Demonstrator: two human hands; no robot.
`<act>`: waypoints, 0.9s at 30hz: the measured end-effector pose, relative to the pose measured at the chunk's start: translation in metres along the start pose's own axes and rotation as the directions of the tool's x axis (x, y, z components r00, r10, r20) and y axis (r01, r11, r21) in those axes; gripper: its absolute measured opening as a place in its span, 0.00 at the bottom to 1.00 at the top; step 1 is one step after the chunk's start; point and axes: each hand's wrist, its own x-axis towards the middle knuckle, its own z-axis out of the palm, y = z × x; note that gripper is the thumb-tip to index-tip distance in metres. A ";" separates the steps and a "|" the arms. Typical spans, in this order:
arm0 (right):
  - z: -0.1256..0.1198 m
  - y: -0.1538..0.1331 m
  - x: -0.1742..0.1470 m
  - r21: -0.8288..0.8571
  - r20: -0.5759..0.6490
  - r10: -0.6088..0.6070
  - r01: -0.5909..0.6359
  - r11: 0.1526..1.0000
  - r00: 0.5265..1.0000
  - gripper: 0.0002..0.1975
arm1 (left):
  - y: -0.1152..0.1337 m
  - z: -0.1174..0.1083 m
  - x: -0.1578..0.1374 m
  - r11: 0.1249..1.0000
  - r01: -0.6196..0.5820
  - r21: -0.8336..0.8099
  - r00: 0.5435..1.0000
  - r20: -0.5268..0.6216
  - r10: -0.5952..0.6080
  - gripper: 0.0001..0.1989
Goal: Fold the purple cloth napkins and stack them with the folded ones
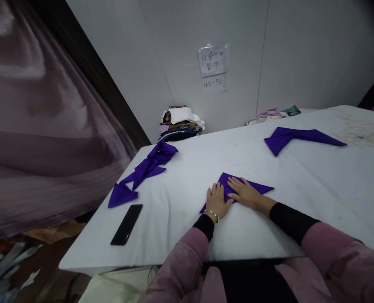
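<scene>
On white table (187, 227), near your side: folded purple cloth (224, 179). Your left hand (217, 202), right hand (244, 193) lie flat on it, close together, clamping nothing. Likely light, soft (perhaps slippery); pinch right tip (267, 188).

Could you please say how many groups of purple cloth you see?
3: near cloth, under the left hand and right hand; far cloth, at right; cloth bunch, at left, perhaps hiding more.

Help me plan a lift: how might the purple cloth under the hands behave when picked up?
The purple cloth would probably flop, as similar purple fabric on the left lies crumpled. It is likely light, looking thin beneath the left hand and right hand. Its triangular shape might come undone, as no fastening shows.
</scene>
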 end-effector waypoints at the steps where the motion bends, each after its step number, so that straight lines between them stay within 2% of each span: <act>1: 0.001 0.001 -0.001 -0.002 0.005 0.002 -0.002 1.000 1.000 0.37 | 0.001 -0.003 0.001 1.000 0.015 -0.014 1.000 0.017 -0.015 0.35; 4: 0.003 0.004 -0.003 -0.008 -0.014 -0.017 0.017 1.000 1.000 0.37 | 0.004 -0.014 0.006 0.998 0.044 -0.039 0.999 0.005 -0.044 0.31; 7: 0.004 0.004 -0.003 -0.013 -0.036 -0.025 0.025 1.000 0.999 0.36 | 0.008 -0.018 0.015 0.999 -0.009 -0.036 0.998 -0.065 0.006 0.30; 10: 0.006 0.003 -0.003 -0.017 -0.034 -0.017 0.017 1.000 0.999 0.34 | 0.010 -0.012 0.024 0.998 -0.054 -0.031 0.998 -0.047 0.052 0.32; 15: 0.008 0.007 -0.006 -0.021 -0.035 -0.040 0.039 0.999 0.999 0.31 | 0.006 0.001 0.027 0.999 -0.052 0.014 0.999 -0.015 0.052 0.37; 20: 0.000 0.030 -0.024 -0.066 -0.089 -0.048 0.043 0.997 0.995 0.33 | 0.006 0.003 0.027 0.999 -0.045 0.027 0.999 -0.004 0.045 0.41; 27: -0.012 0.069 -0.059 -0.076 -0.075 0.051 -0.057 0.995 0.996 0.34 | 0.005 0.003 0.028 0.999 -0.035 0.007 0.999 -0.001 0.035 0.43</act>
